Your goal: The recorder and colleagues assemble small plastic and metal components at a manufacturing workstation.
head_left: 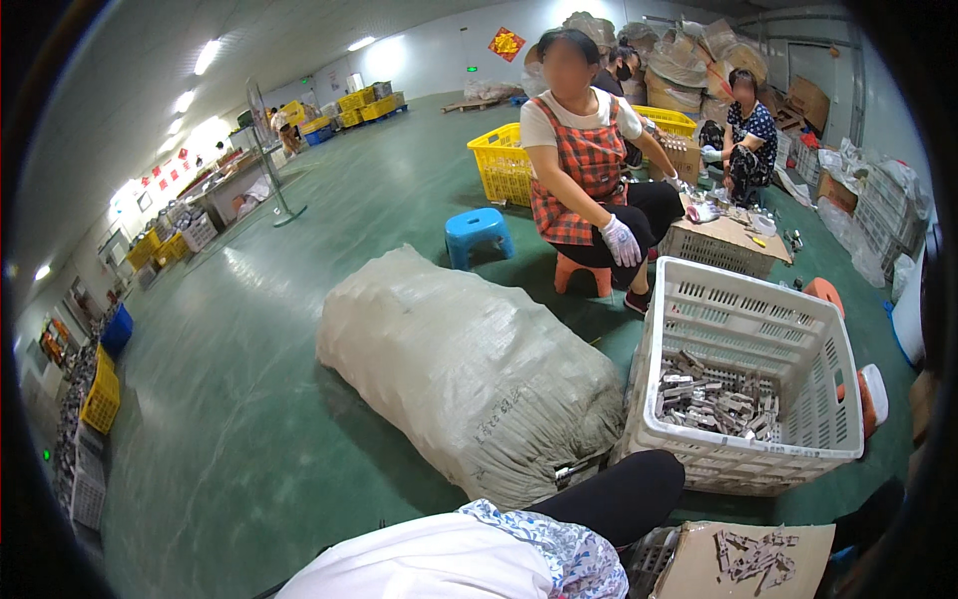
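Neither of my hands shows. At the lower edge are my white top (429,559), a blue-and-white floral cloth (574,544) and my black-clad knee (624,494). Close by at the lower right, a cardboard sheet (689,569) carries a small heap of slim metal hinge-like parts (756,559). Beyond my knee stands a white slatted plastic crate (743,469), its bottom partly covered with more metal pieces (714,399). Left of the crate lies a large, full white woven sack (449,349), its gathered end toward me.
A person in a checked apron (589,185) and white gloves sits beyond the sack, near a blue stool (477,235). Another person (748,145) crouches farther back by a cardboard-topped work surface (723,225). A yellow crate (499,165) stands behind; stacked crates (883,220) line the right.
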Available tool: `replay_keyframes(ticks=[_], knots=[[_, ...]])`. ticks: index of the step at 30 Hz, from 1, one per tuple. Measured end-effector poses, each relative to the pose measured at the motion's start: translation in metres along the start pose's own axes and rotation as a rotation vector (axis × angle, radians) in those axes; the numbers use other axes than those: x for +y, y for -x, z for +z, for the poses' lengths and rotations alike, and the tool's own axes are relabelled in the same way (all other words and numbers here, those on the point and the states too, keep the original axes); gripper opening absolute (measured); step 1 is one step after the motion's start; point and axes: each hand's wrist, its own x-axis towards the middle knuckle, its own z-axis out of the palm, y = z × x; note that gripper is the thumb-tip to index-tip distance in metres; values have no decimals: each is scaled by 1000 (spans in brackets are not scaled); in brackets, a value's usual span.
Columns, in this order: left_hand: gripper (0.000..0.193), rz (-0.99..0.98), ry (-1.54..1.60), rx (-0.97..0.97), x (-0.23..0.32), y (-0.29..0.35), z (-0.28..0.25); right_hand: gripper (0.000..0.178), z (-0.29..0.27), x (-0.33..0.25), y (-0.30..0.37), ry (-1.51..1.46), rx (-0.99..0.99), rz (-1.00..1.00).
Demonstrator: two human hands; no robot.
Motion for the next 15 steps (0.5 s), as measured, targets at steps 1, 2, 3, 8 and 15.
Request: replay_keyframes(ticks=[1, 2, 3, 8, 15], knots=[[19, -32, 19, -2, 0, 1, -3, 41, 1, -1, -3, -6, 4, -5], [19, -64, 39, -2, 0, 2, -7, 41, 0, -4, -6, -23, 21, -25], [19, -58, 48, -18, 1, 0, -5, 40, -4, -3, -3, -22, 28, -26], [18, -81, -56, 32, -4, -6, -6, 40, -6, -9, -13, -79, 30, -62], [17, -20, -133, 43, 11, -10, 7, 38, -7, -8, -5, -125, 0, -53]])
